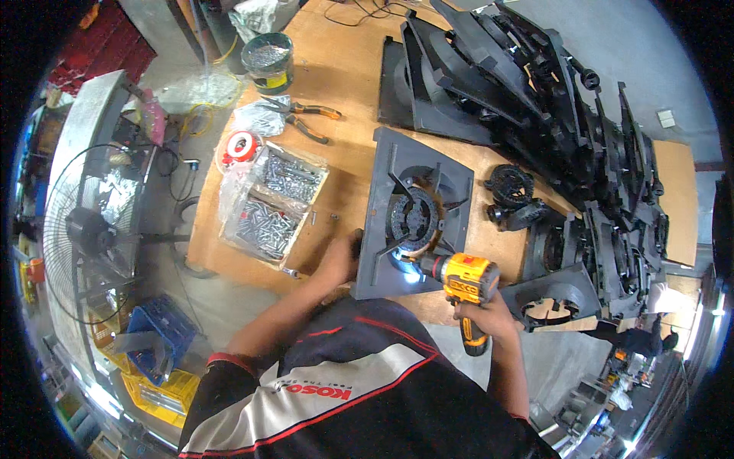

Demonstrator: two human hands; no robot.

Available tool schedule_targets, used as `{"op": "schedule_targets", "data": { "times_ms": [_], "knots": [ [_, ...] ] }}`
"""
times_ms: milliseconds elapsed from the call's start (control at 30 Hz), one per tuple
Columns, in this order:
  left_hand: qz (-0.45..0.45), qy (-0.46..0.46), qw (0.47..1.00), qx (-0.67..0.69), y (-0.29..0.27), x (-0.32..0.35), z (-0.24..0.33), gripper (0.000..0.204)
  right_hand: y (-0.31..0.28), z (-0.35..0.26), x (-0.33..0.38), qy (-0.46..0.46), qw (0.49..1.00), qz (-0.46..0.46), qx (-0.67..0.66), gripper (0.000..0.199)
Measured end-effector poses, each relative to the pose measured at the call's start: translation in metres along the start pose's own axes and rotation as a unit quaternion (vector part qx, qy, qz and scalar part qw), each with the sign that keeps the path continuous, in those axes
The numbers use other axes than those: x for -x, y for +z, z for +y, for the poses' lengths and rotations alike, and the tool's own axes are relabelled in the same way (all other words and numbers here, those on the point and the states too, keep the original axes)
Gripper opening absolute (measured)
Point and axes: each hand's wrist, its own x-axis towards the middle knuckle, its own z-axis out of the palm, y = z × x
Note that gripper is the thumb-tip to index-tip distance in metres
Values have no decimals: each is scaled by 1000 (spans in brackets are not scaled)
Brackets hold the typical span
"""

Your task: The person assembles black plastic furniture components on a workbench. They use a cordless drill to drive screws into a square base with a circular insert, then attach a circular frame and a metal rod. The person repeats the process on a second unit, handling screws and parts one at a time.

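Black stove panel lies on the wooden table, close to the table edge nearest the person. A dark round burner ring sits at the panel's middle, with bracket arms around it.

Handling assessment: the panel appears rigid and of moderate weight, more awkward than heavy. Its smooth flat margin could slide on the wood or slip under a light hold; the frame looks sturdy, the thin projecting arms less so. Recommended hold is the plain outer margin, clear of the ring and arms.

Position relative to grip: the left hand is at the panel's lower left edge, with the panel to its right. Its fingers are mostly hidden at that edge; how far they are closed, and whether they clasp or merely steady it, cannot be told. The right hand, just beyond the panel's lower right corner, is wrapped firmly around the handle of a yellow cordless drill. The drill's nose points left over the panel, lighting its lower part; contact at the tip cannot be confirmed.

Surroundings: a divided tray of screws stands left of the panel; further black panels are stacked to its upper right.
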Motion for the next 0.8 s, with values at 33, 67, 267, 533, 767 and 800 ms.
{"op": "schedule_targets", "data": {
  "times_ms": [33, 67, 267, 533, 767, 800],
  "knots": [
    [37, 12, 991, -129, -12, 4, 2, 32, -8, 13, 5, -10, 1000, 3, -9, 53],
    [71, 22, 964, -256, -24, 7, 4, 31, -17, 24, 9, -19, 1000, 7, -18, 53],
    [120, -19, 825, -552, -47, 10, 25, 21, -61, 73, 24, -89, 985, 146, 28, 43],
    [124, -92, 842, -517, -46, -26, 33, 21, -62, 132, -11, -155, 918, 295, 217, 66],
    [87, -79, 834, -539, -55, -18, 29, 13, -52, 172, -35, -119, 866, 237, 423, 91],
    [102, -80, 830, -543, -59, -15, 36, 13, -55, 156, -29, -87, 889, 198, 405, 94]
  ]
}}
